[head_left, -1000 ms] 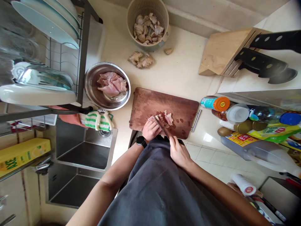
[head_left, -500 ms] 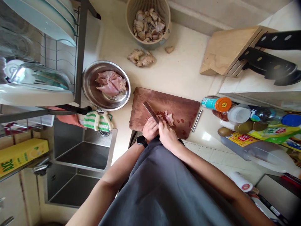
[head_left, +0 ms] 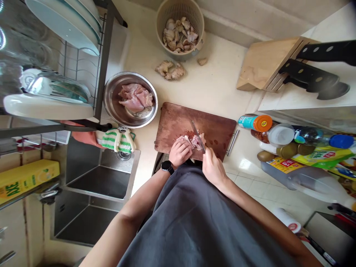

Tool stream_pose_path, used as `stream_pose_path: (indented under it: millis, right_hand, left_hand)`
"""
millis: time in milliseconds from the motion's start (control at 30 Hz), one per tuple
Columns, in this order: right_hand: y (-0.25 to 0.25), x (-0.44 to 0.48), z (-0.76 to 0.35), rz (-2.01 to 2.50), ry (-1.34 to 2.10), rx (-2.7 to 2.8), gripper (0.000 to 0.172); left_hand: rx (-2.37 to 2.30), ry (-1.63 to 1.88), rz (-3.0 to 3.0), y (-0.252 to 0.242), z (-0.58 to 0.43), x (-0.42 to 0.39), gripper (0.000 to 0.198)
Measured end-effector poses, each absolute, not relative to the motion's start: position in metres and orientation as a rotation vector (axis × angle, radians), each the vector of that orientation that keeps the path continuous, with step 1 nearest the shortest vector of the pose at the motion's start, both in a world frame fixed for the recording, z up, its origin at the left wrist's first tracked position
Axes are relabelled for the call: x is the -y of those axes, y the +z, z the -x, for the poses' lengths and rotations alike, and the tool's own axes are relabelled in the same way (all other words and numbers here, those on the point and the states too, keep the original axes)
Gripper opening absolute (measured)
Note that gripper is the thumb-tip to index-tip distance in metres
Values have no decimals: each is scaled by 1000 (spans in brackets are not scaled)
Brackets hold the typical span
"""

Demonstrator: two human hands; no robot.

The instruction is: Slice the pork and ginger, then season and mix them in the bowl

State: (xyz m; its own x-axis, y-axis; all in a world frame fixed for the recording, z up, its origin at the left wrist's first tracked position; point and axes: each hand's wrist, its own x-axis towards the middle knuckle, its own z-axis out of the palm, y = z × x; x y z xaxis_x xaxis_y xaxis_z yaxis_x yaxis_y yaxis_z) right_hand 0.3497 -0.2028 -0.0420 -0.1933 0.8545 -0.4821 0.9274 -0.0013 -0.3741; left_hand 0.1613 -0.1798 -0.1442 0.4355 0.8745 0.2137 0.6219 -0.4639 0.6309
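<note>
A reddish-brown wooden cutting board (head_left: 178, 120) lies on the counter, with a small heap of chopped raw chicken (head_left: 193, 141) on it. My left hand (head_left: 180, 153) rests curled on the near side of that heap, pressing on the meat. My right hand (head_left: 213, 171) grips a kitchen knife (head_left: 198, 135), its dark blade angled down at the chicken, just beyond my left fingers. Wet red stains mark the board. Raw chicken pieces (head_left: 135, 98) lie in a steel bowl (head_left: 130, 76) to the left of the board.
Knobbly ginger root (head_left: 169, 70) lies on the counter beyond the bowl, below a beige strainer basket (head_left: 180, 15) of pale chunks. A steel double sink (head_left: 100, 178) is at left under a dish rack (head_left: 104, 63). Bottles (head_left: 280, 135) crowd the right, beside a wooden knife block (head_left: 261, 65).
The knife has come down from its raised, tilted position over the board and now meets the chicken. My right hand has shifted right and toward me. My left hand stays on the meat.
</note>
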Motion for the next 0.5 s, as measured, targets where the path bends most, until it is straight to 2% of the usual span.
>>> stream_pose_path:
  millis: [200, 500]
  right_hand:
    - [-40, 225, -342, -1654, -953, -2106, 53]
    - [-43, 257, -355, -1560, -877, -2040, 60]
  left_hand:
    - [-1226, 660, -2277, -145, -161, 180, 8]
    - [-1263, 623, -2288, -146, -163, 180, 14]
